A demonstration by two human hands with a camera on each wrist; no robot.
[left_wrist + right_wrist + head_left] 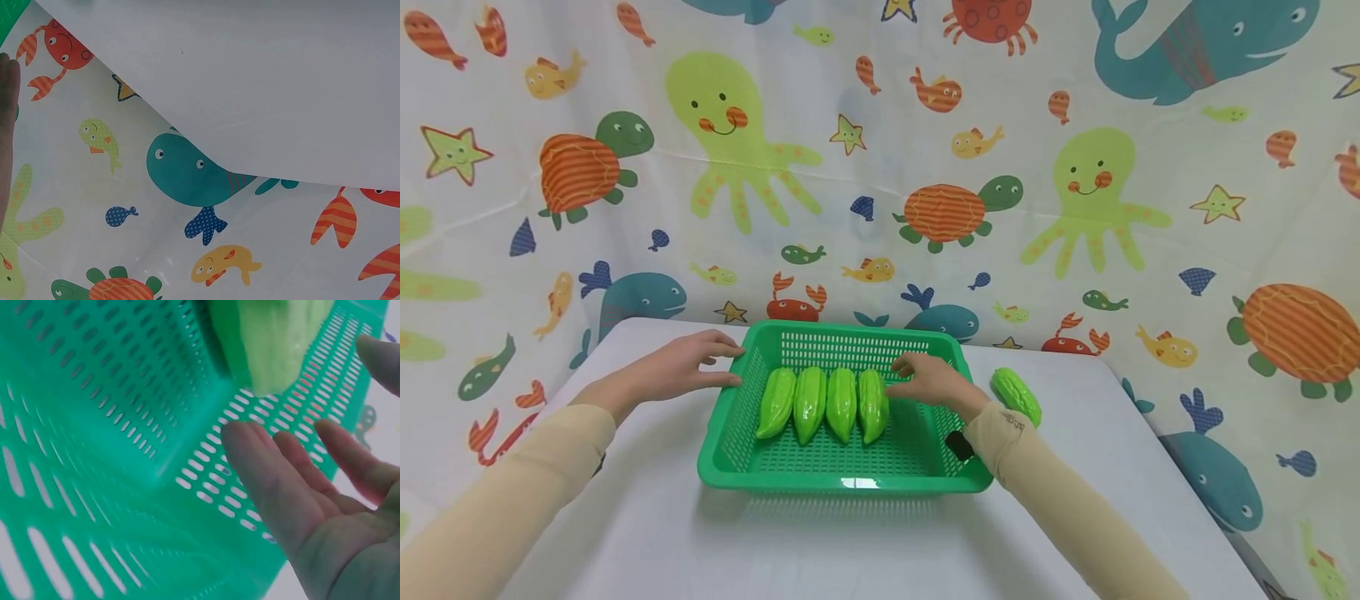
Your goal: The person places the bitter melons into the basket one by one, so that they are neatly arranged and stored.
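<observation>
A green plastic basket stands on the white table, with several glossy green bitter melons lying side by side in its left and middle part. My left hand is at the basket's left rim, fingers and thumb extended toward it; only its edge shows in the left wrist view. Inside the basket, my right hand hovers close by the rightmost bitter melon. The right wrist view shows that hand's fingers loosely bent and holding nothing, with a bitter melon beyond the fingertips.
Another bitter melon, bumpy and lighter green, lies on the table right of the basket, beyond the right forearm. A white curtain printed with sea animals hangs behind the table.
</observation>
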